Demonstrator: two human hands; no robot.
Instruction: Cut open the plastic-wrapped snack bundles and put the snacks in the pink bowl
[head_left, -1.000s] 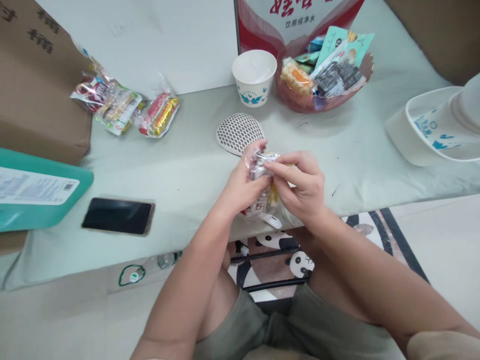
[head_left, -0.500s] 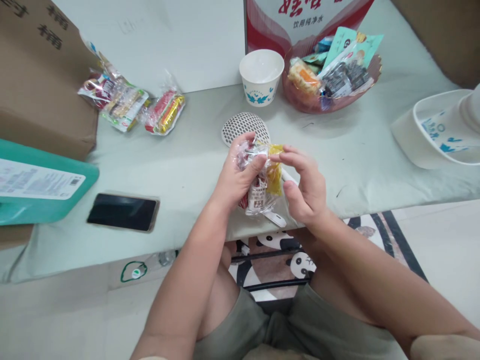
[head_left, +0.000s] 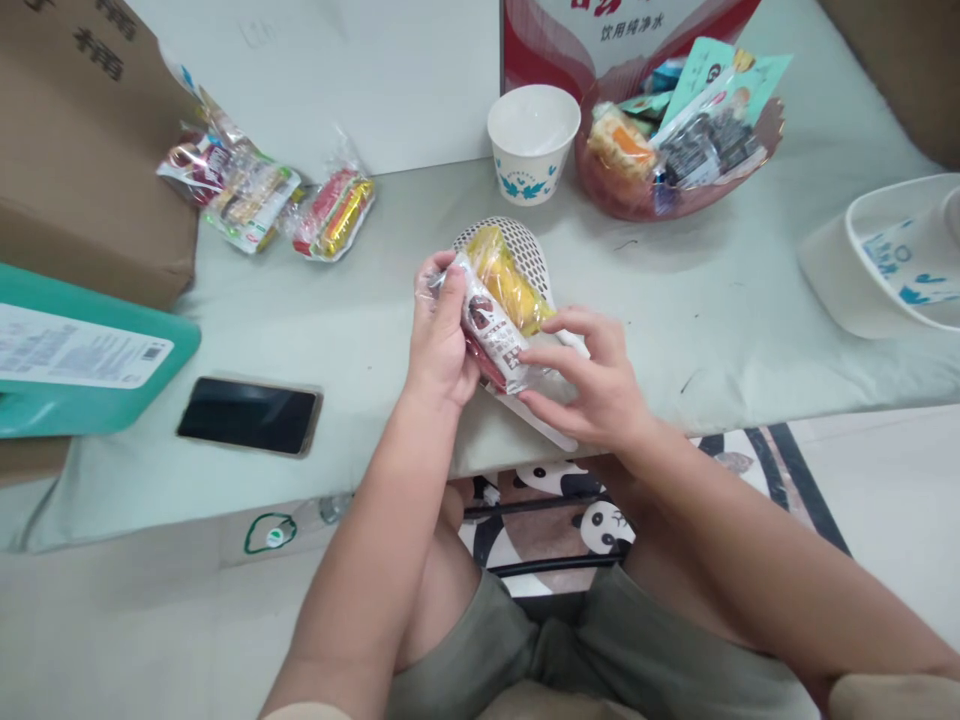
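My left hand (head_left: 442,335) is closed round a small bundle of wrapped snacks, its thumb on top. The bundle has a snack packet with a white printed label (head_left: 491,325) and red underneath, and a yellow snack packet (head_left: 510,285) beside it, with clear plastic about them. My right hand (head_left: 589,375) has its fingertips and thumb at the lower right end of these packets, the index finger on the yellow one. Below the bundle lies a white fly swatter (head_left: 529,250) with a perforated head, its handle partly hidden by my hands and the packets.
A paper cup (head_left: 534,150) and a pink bowl (head_left: 645,200) of snacks stand at the back. Snack packs (head_left: 334,215) lie back left, a phone (head_left: 250,415) nearer. A green container (head_left: 90,395) and cardboard box (head_left: 90,180) stand left; a white holder (head_left: 840,270) with cups stands right.
The bundle has tilted in my left hand, so the label and yellow packet now face up more openly. My right fingers have moved down to its lower end. The view has shifted slightly.
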